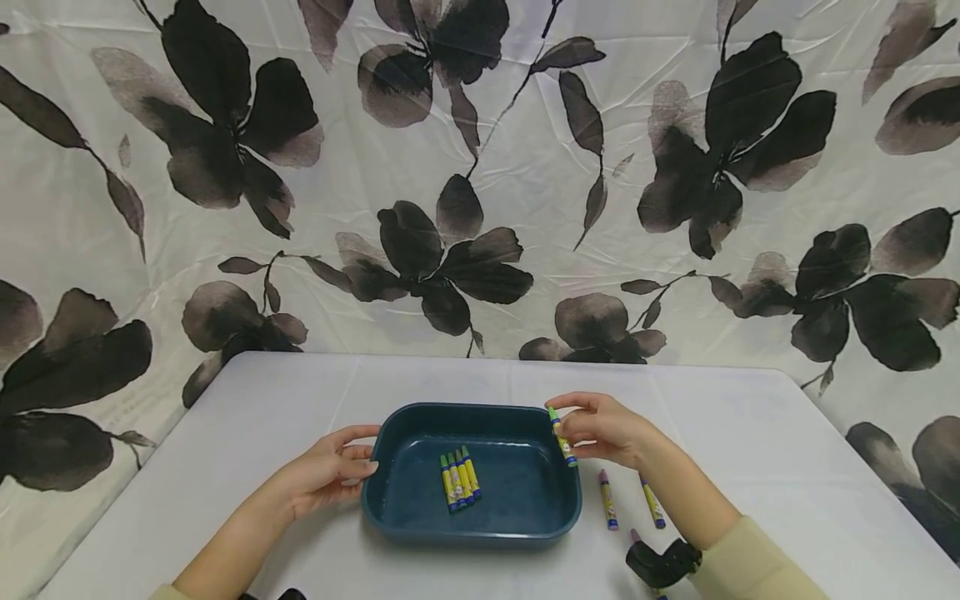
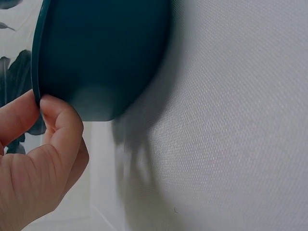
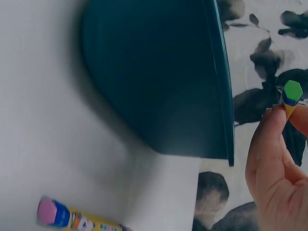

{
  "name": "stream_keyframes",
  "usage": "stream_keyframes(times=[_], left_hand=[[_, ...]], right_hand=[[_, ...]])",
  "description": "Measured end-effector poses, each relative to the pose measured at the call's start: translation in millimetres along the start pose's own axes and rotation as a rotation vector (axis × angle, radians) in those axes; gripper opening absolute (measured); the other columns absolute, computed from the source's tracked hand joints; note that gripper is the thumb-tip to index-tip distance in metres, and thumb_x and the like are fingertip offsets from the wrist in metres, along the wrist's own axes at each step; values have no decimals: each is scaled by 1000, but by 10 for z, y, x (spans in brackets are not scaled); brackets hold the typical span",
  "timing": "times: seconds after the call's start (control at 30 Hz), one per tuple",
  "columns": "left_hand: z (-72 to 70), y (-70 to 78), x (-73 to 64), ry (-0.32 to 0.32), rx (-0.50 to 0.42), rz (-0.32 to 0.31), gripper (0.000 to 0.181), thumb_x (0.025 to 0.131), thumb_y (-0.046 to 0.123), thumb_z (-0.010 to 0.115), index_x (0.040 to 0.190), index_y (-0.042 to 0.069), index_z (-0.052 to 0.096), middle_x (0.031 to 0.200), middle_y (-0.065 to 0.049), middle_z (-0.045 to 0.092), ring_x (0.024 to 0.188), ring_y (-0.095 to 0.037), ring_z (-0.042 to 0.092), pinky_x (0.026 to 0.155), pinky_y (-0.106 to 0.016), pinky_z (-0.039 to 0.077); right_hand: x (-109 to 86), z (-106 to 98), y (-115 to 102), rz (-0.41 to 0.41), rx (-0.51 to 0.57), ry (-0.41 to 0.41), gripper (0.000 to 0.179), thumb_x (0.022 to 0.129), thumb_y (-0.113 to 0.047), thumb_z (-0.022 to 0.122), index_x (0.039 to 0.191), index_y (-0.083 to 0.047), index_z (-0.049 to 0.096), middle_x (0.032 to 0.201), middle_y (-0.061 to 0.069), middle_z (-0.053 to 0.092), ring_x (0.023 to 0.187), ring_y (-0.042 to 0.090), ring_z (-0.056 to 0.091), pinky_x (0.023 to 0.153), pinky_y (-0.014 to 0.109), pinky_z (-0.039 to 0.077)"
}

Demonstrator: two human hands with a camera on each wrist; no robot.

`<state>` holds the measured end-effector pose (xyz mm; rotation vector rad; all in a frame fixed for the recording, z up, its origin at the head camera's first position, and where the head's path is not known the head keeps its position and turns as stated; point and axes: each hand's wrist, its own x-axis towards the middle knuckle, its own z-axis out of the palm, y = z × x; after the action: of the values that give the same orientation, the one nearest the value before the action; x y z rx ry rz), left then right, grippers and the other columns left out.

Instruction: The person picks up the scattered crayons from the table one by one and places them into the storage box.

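Note:
A dark teal rectangular tray point(image 1: 517, 479) stands on the table, and several green-tipped crayons point(image 1: 460, 481) lie side by side inside it. At its left end my left hand point(image 1: 322, 473) pinches the rim between thumb and fingers, which the left wrist view shows closely. My right hand point(image 1: 606, 430) holds another green crayon point(image 1: 562, 439) by thumb and fingertips, tilted, over the tray's right rim. The right wrist view shows that crayon's green end point(image 3: 292, 90) above the rim's level, beside the tray wall point(image 3: 159, 82).
Right of the tray, a pink crayon point(image 1: 607, 500) and another yellow-wrapped crayon point(image 1: 653, 505) lie on the white table point(image 1: 300, 392). A further pink tip point(image 1: 635, 535) pokes out by the black wrist strap point(image 1: 660, 564). A floral cloth point(image 1: 525, 167) hangs behind the table.

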<state>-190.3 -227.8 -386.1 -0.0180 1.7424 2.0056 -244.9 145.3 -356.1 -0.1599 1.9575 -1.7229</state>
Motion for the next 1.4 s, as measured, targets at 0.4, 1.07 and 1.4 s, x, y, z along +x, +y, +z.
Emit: stream_keyframes(times=[0.4, 1.07, 1.4], left_hand=[[-10, -8, 26, 2, 14, -7, 70, 87, -7, 55, 144, -3, 14, 102, -10, 49, 84, -15, 55, 71, -26, 49], [-7, -11, 22, -6, 9, -6, 72, 87, -6, 56, 144, -3, 12, 101, -9, 49, 83, -14, 55, 69, -25, 49], [-4, -2, 21, -6, 14, -2, 72, 87, -6, 56, 144, -4, 13, 102, -10, 50, 83, -14, 55, 69, -25, 49]], right_hand=[[135, 221, 45, 20, -9, -7, 51, 80, -2, 61, 128, 5, 47, 93, 10, 57, 78, 18, 56, 72, 32, 52], [295, 511, 38, 27, -9, -23, 49, 79, 1, 60, 127, 4, 50, 88, 8, 61, 75, 17, 56, 66, 32, 51], [425, 696, 77, 64, -25, -8, 46, 78, 3, 63, 123, 2, 54, 86, 8, 60, 73, 18, 56, 66, 34, 53]])
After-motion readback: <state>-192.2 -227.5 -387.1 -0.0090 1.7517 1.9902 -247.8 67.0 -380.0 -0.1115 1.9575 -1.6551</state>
